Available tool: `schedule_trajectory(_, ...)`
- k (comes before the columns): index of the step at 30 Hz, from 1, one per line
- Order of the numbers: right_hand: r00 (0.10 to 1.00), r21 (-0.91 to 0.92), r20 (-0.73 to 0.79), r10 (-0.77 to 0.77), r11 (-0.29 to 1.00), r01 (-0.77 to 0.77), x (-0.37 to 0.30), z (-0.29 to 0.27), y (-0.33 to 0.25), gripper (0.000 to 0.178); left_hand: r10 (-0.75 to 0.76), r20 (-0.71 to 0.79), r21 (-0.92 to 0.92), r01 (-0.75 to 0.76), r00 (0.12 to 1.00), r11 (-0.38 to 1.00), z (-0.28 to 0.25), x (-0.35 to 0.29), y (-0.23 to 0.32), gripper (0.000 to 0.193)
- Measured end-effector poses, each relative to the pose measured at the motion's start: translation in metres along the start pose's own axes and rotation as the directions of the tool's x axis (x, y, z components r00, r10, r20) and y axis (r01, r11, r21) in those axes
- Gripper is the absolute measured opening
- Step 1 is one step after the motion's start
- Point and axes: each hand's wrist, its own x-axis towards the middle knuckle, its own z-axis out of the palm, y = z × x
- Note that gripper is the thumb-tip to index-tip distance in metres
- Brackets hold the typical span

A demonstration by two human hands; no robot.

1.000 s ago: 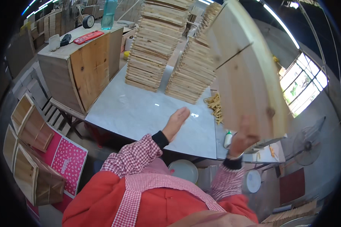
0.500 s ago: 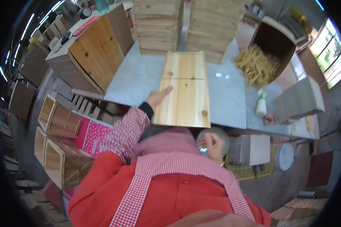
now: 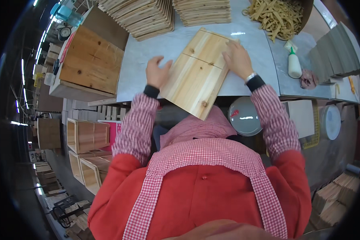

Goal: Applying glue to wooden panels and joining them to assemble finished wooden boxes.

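A pale wooden panel [image 3: 196,76] with knots and a dark line across it lies slanted on the grey-white worktable [image 3: 140,52]. Its near end sticks out past the table's front edge. My left hand [image 3: 158,72] is beside the panel's left edge, open, its thumb and fingers apart. At the far right edge of the panel, my right hand [image 3: 239,60] has its fingers bent over the wood and closed on that edge. The underside of the panel and whatever the right fingertips touch beneath it are hidden.
Stacks of thin wooden boards [image 3: 142,18] stand behind the panel. To the right are a heap of yellowish strips [image 3: 278,16], a green-tipped white bottle [image 3: 294,66] and grey boards [image 3: 336,50]. A wooden cabinet [image 3: 88,60] borders the left; a round lidded bucket [image 3: 245,122] sits below the edge.
The panel has turned, its far end swinging right. My right hand has come up from below the table edge onto it. My left hand has come off its left side.
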Motion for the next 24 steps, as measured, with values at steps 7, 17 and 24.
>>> schedule_trajectory(7,0.960,-0.260,0.218,0.176,0.959,-0.117,0.059,0.044,0.011,0.026,-0.665,0.670,-0.561,0.812,0.330,-0.163,-0.048,-0.142,0.054,0.032)
schedule_trajectory(17,0.986,-0.092,0.155,0.053,0.995,-0.039,0.053,0.063,-0.030,0.023,-0.484,0.834,-0.510,0.702,0.264,-0.497,-0.052,-0.149,0.052,0.051)
schedule_trajectory(24,0.984,0.087,0.175,-0.010,0.996,-0.005,0.023,0.042,0.016,0.034,-0.471,0.842,-0.503,0.698,0.262,-0.510,-0.041,-0.153,0.044,0.046)
